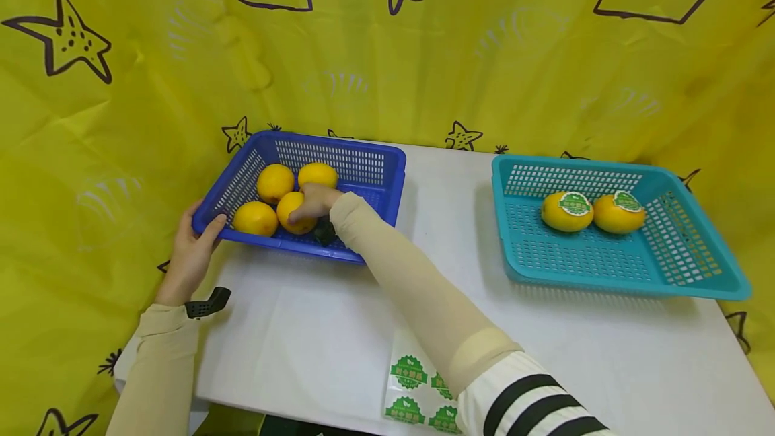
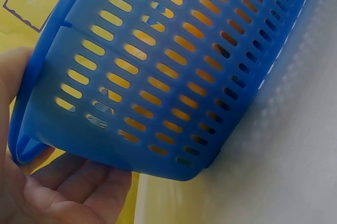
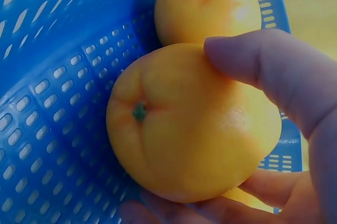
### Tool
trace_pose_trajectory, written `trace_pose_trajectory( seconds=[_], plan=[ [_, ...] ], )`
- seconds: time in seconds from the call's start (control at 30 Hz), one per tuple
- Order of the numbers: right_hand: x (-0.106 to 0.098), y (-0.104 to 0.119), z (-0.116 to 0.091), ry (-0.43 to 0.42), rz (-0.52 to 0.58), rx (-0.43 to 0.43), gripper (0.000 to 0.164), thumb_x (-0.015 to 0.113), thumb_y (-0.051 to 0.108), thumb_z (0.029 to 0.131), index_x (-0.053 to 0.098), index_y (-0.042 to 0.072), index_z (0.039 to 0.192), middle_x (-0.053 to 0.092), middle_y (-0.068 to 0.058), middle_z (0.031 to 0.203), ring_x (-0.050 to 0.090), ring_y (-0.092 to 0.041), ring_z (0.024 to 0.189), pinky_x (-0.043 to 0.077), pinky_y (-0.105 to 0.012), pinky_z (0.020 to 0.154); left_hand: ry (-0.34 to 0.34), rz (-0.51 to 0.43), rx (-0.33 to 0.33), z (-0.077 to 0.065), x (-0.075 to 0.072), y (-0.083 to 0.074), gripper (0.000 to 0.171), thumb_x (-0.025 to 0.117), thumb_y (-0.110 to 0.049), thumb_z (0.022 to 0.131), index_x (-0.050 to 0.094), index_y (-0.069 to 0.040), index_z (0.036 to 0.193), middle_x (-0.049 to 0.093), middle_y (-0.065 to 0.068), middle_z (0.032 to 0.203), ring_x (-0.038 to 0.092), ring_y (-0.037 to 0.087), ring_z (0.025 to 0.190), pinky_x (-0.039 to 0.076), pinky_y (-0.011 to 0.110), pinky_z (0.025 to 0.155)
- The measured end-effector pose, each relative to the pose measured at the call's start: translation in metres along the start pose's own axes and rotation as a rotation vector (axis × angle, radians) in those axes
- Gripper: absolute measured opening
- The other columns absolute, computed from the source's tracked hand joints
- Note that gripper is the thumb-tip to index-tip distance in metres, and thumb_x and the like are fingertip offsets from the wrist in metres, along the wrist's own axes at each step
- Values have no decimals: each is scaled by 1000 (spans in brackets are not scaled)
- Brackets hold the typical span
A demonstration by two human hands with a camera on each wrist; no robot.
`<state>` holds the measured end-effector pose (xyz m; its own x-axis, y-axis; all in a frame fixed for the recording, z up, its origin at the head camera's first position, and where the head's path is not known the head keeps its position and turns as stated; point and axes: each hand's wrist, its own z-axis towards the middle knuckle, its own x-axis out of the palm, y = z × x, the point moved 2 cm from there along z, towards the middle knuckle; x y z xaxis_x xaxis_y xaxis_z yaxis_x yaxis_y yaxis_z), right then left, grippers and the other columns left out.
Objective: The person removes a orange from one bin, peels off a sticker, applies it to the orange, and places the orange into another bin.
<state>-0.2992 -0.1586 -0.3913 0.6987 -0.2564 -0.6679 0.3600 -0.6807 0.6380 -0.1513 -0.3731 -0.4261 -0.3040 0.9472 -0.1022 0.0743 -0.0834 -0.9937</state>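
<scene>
Inside the dark blue plastic basket (image 1: 369, 153), my right hand (image 1: 317, 202) grips an orange (image 1: 297, 212). In the right wrist view the thumb lies over this orange (image 3: 179, 124) and the other fingers curl under it; its green stem end shows. Three more oranges sit around it: one at the front left (image 1: 255, 219), one behind (image 1: 275, 183) and one at the back (image 1: 317, 175). My left hand (image 1: 192, 251) holds the basket's front left corner, thumb over the rim, fingers beneath the slotted wall (image 2: 126, 76) in the left wrist view.
At the right stands a teal basket (image 1: 569, 274) with two oranges (image 1: 566, 212) bearing green round labels. A sheet of green stickers (image 1: 404, 385) lies at the table's front edge, partly under my right sleeve. A yellow patterned cloth (image 1: 424, 73) hangs behind the white table (image 1: 290, 348).
</scene>
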Motion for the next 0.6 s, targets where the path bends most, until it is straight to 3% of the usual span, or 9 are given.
trace_pose_trajectory(
  seconds=[0.23, 0.4, 0.6],
  plan=[
    [-2, -9, -6, -58, 81, -24, 83, 74, 34, 81, 33, 2, 146, 50, -8, 121, 50, -19, 103, 43, -27, 90, 7, -65, 27, 2, 3, 2, 72, 56, -33, 100, 13, -14, 155, 17, 22, 152, 32, 27, 131, 28, 31, 107],
    [-6, -15, -16, -108, 224, -71, 80, 76, 32, 80, 37, -1, 141, 52, -10, 120, 53, -21, 101, 46, -27, 86, 17, -91, 34, 1, 4, 2, 71, 55, -32, 101, 12, -13, 154, 16, 21, 152, 31, 27, 132, 27, 31, 108],
    [-9, -16, -24, -111, 413, -149, 79, 77, 28, 81, 36, -1, 143, 52, -11, 121, 55, -21, 100, 50, -28, 82, 20, -49, -1, -1, 2, 1, 72, 53, -35, 101, 9, -16, 155, 12, 21, 156, 29, 27, 134, 24, 33, 109]
  ],
)
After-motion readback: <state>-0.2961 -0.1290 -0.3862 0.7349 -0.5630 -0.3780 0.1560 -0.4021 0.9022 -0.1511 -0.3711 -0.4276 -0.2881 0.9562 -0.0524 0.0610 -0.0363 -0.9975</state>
